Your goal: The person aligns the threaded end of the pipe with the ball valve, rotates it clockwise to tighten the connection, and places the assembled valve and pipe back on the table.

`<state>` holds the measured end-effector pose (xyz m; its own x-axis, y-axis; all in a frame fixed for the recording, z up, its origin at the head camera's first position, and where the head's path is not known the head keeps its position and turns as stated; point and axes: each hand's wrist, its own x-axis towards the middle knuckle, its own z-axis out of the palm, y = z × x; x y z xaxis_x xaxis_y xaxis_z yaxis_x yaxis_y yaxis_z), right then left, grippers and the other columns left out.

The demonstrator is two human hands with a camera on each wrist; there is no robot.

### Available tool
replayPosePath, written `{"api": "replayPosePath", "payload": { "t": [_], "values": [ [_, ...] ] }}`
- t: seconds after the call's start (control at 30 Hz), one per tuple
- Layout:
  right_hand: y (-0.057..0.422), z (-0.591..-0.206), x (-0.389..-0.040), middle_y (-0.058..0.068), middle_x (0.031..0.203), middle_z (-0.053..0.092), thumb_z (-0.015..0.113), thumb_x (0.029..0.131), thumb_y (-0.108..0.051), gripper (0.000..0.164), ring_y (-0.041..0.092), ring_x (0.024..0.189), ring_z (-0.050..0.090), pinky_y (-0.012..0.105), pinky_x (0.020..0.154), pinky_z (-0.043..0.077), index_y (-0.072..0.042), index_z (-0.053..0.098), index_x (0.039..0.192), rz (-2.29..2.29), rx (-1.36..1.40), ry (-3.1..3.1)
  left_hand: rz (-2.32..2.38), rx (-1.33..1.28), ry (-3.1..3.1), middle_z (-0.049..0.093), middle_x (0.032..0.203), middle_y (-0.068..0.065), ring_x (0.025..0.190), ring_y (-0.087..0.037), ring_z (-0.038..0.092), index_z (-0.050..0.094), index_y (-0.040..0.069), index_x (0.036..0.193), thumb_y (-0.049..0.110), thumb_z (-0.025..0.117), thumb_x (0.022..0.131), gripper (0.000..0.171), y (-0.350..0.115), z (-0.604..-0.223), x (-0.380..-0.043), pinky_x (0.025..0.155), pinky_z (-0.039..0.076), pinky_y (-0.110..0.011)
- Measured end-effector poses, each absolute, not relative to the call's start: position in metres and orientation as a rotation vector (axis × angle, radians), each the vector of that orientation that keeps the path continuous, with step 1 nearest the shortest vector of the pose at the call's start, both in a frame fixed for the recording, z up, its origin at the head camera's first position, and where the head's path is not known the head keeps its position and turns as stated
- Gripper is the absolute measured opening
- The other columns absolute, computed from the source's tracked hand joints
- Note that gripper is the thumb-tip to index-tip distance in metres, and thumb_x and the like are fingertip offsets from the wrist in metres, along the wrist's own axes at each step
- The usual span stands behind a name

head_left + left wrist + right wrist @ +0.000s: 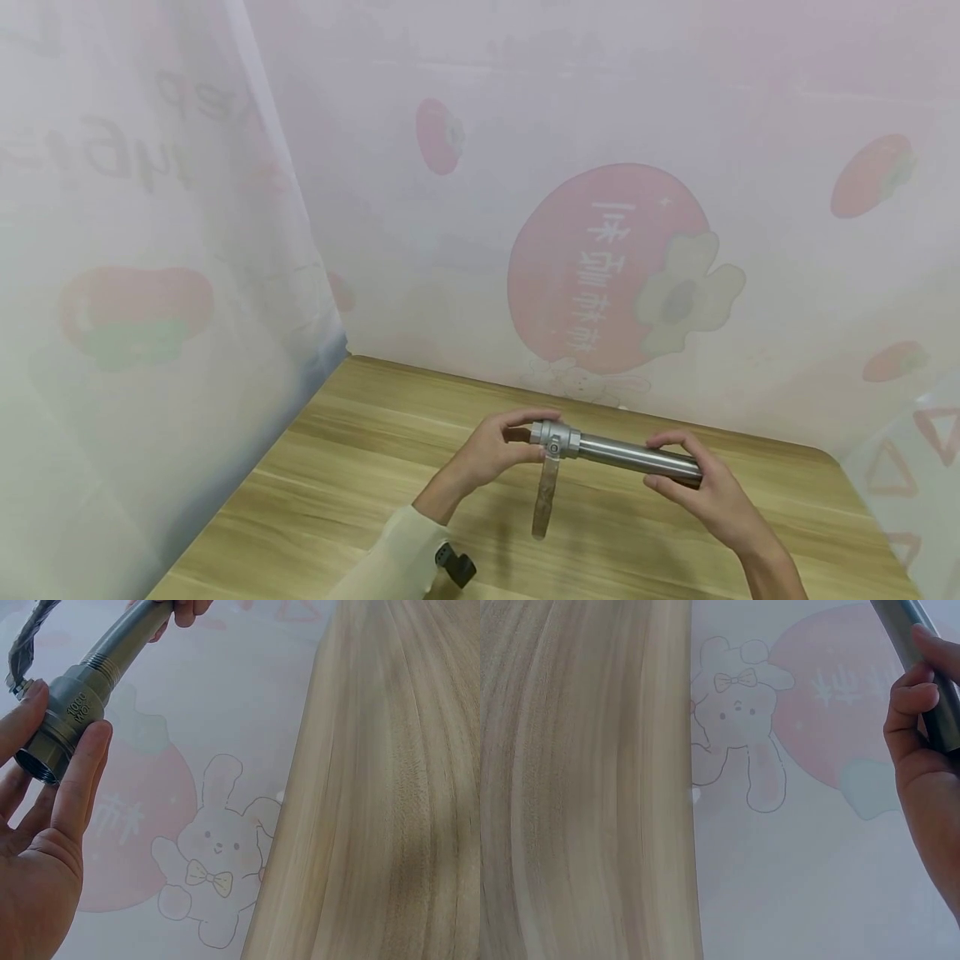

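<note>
A metal ball valve joined to a steel pipe is held up over the wooden table, running left to right between both hands. My left hand pinches the valve's free end between thumb and fingers; its open threaded mouth faces the palm in the left wrist view. From the valve hangs a lever handle in a wrinkled wrap, pointing toward me. At the pipe's far end, my right hand grips it with thumb and fingers. Threads show on the pipe beside the valve, and raised lettering marks the valve body.
The wood-grain table spreads beneath both hands. Pale printed curtains with fruit and rabbit drawings rise behind it and along the left side. A small black device sits at my left sleeve.
</note>
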<state>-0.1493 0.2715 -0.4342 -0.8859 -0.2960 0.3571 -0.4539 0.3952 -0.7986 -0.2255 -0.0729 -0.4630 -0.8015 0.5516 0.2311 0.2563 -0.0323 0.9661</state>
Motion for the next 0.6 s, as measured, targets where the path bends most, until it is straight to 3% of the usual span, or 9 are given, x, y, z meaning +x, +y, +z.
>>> {"api": "replayPosePath", "payload": {
  "t": [0.33, 0.6],
  "values": [
    [0.2718, -0.4340, -0.1502, -0.004, 0.127, 0.064, 0.078, 0.097, 0.000, 0.044, 0.010, 0.095, 0.073, 0.027, 0.076, 0.065, -0.005, 0.061, 0.137, 1.551, 0.648, -2.461, 1.933, 0.844, 2.005, 0.064, 0.148, -0.017, 0.123, -0.029, 0.070, 0.066, 0.018, 0.151, 0.014, 0.076, 0.099, 0.053, -0.0719, -0.4628, -0.2270, 0.100, 0.066, -0.039],
    [0.2719, -0.4351, -0.1488, -0.005, 0.120, 0.071, 0.079, 0.097, -0.002, 0.042, 0.010, 0.095, 0.073, 0.025, 0.077, 0.062, -0.007, 0.066, 0.137, 1.506, 0.593, -2.470, 1.933, 0.844, 2.000, 0.063, 0.148, -0.018, 0.120, -0.026, 0.070, 0.065, 0.017, 0.151, 0.012, 0.076, 0.098, 0.055, -0.0720, -0.4646, -0.2267, 0.100, 0.067, -0.038]
  ]
}}
